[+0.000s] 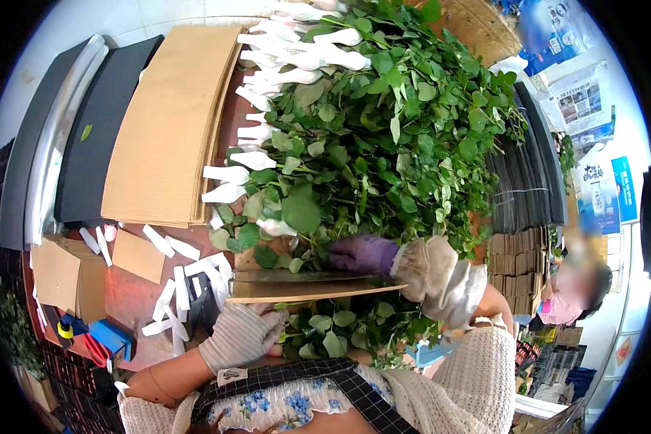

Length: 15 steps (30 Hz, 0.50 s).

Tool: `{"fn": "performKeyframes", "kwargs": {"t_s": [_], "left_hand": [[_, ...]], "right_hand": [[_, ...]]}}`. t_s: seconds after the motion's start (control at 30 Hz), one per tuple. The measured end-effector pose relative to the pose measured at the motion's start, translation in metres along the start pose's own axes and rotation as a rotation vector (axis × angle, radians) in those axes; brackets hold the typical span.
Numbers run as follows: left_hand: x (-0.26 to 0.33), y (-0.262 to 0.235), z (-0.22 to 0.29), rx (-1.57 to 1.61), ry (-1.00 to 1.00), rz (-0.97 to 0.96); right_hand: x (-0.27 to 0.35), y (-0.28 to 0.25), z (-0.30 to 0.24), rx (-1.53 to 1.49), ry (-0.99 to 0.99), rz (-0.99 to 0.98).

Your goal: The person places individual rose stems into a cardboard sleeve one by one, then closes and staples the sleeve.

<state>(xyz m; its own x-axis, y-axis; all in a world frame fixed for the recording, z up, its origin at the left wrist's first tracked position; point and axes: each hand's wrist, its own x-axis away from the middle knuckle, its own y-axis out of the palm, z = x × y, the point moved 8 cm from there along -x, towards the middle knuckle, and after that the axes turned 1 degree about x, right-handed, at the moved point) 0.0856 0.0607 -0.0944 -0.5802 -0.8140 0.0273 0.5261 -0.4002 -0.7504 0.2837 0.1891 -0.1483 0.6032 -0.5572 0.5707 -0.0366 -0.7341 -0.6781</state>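
Observation:
My left hand [244, 338], in a pale striped glove, is closed near the left end of an upright, thin brown board [318, 291]. Leafy green stems [333, 333] lie beside its fingers; what they grip is hidden. Beyond the board, my right hand [363, 254], in a purple glove, has its fingers pressed together against the near side of a large heap of leafy flower stems [390, 145]. I cannot make out what is inside those fingers. White net sleeves [228, 175] cover the flower heads along the heap's left side.
Tall brown corrugated sheets [166, 123] and dark boards [105, 130] stand at left. White sleeves [173, 296] lie scattered near a cardboard box [69, 278] and red-handled scissors [96, 349]. Stacked cardboard [517, 267] stands at right, where another person [575, 293] is farther off.

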Motion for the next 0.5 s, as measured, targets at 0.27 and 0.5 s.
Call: {"fn": "performKeyframes", "kwargs": {"t_s": [0.27,0.5], "left_hand": [[0.001,-0.003,0.0,-0.016,0.063,0.032],[0.007,0.013,-0.008,0.028,-0.011,-0.059]], "right_hand": [[-0.015,-0.038,0.011,-0.112,0.311,0.083],[-0.05,-0.036,0.039,0.28,0.531,0.029]]}}
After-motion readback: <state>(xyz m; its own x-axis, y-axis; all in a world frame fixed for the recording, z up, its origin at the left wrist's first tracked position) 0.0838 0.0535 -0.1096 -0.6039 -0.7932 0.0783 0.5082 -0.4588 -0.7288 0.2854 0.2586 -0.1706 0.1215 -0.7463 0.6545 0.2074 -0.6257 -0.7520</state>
